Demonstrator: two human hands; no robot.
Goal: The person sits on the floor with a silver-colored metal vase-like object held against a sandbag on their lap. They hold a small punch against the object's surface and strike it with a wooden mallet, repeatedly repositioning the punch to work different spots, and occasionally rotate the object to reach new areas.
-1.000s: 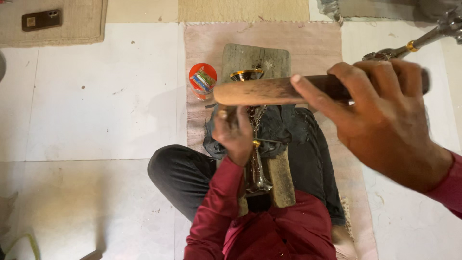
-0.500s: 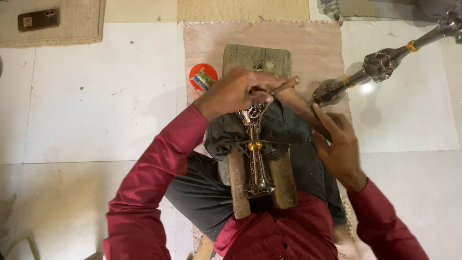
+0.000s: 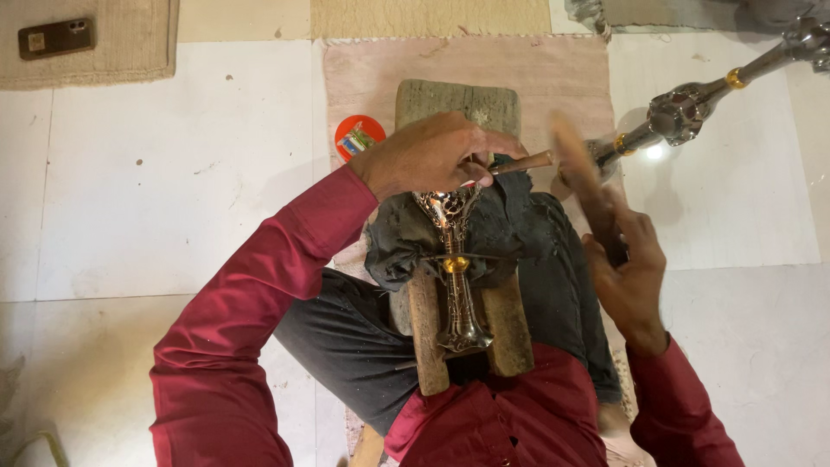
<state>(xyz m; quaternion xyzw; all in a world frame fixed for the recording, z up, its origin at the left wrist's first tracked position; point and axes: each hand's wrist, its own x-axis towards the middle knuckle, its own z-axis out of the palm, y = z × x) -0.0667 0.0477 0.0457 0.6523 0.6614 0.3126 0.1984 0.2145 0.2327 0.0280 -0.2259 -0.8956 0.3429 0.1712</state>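
Observation:
An ornate silver and gold metal stem (image 3: 456, 285) lies lengthwise on two wooden boards (image 3: 510, 329) in my lap, wrapped at its upper end in a dark cloth (image 3: 510, 225). My left hand (image 3: 428, 156) is closed on a small tool with a wooden handle (image 3: 523, 162), its tip at the stem's patterned top. My right hand (image 3: 627, 277) grips a wooden stick (image 3: 579, 173), blurred by motion, just right of the tool's handle.
A wooden block (image 3: 458, 104) sits on a pink mat (image 3: 553, 69) beyond my knees, with a round red tin (image 3: 356, 137) beside it. A long silver pipe piece (image 3: 692, 104) lies at upper right. A phone (image 3: 56, 38) rests on a beige mat at upper left.
My right hand came down from close to the camera with the stick, which now swings by the tool handle. My left hand moved up to the stem's top with the tool.

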